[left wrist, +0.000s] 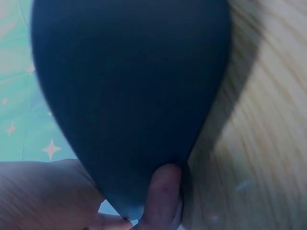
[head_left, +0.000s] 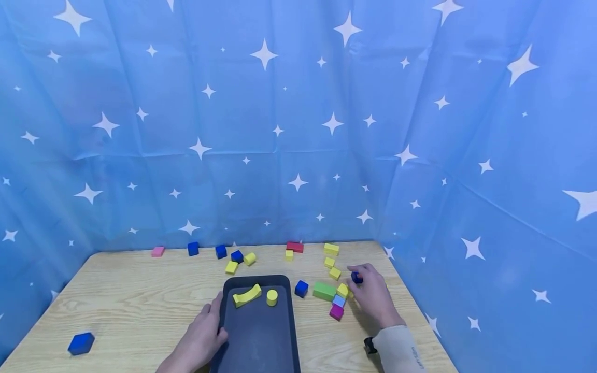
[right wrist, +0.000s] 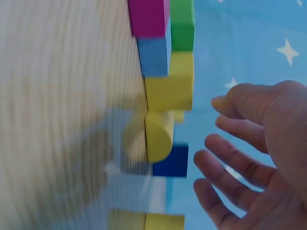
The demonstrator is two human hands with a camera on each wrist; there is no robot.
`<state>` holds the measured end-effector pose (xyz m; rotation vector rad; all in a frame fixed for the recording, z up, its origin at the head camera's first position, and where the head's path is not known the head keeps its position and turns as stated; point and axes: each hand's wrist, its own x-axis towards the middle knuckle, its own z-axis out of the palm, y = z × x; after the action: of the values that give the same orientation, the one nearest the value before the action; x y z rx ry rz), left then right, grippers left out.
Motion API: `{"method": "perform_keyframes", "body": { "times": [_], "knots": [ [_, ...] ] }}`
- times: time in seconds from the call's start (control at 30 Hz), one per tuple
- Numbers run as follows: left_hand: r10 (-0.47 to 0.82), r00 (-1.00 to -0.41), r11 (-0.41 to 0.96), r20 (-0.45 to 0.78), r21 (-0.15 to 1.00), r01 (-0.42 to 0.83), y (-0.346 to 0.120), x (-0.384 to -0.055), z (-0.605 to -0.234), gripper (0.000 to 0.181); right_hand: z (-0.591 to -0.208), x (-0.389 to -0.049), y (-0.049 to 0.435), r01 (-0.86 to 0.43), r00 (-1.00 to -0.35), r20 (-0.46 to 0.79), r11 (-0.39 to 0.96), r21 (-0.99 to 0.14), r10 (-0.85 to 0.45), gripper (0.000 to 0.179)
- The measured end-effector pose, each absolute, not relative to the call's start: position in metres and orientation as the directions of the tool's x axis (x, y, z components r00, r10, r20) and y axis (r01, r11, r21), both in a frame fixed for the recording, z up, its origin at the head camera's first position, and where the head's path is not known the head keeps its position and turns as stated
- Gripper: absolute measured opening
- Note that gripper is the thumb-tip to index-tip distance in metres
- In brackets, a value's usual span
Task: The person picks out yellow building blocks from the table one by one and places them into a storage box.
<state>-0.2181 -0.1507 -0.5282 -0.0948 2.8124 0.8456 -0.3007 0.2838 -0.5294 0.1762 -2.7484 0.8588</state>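
The dark tray (head_left: 254, 336) contains 1 curved yellow block (head_left: 247, 296) and 1 yellow cylinder (head_left: 272, 298), and the left hand (head_left: 200, 331) grips its left edge. The right hand (head_left: 371, 295), fingers loosely spread, hovers near 1 dark blue block (head_left: 356, 277) on the table (head_left: 140, 295).

The right sleeve (head_left: 400, 348) is plain pale grey with some small dark lettering (head_left: 416, 358), plus a little black gadget (head_left: 370, 345) poking out by the sleeve's cuff.
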Motion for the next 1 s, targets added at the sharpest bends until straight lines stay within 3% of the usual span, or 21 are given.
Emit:
{"method": "perform_keyframes", "body": {
  "times": [0.63,1.0],
  "knots": [
    [0.009,-0.981,0.829,-0.195,0.55,-0.102,-0.153,-0.22,-0.529,0.088,-0.525,-0.303,0.322,0.049,-0.985,0.12,0.864,-0.501,0.125,0.044],
    [0.023,-0.984,0.822,-0.174,0.564,-0.08,-0.154,-0.216,-0.53,0.088,-0.53,-0.305,0.328,0.049,-0.992,0.08,0.865,-0.5,0.102,0.046]
  ]
}}
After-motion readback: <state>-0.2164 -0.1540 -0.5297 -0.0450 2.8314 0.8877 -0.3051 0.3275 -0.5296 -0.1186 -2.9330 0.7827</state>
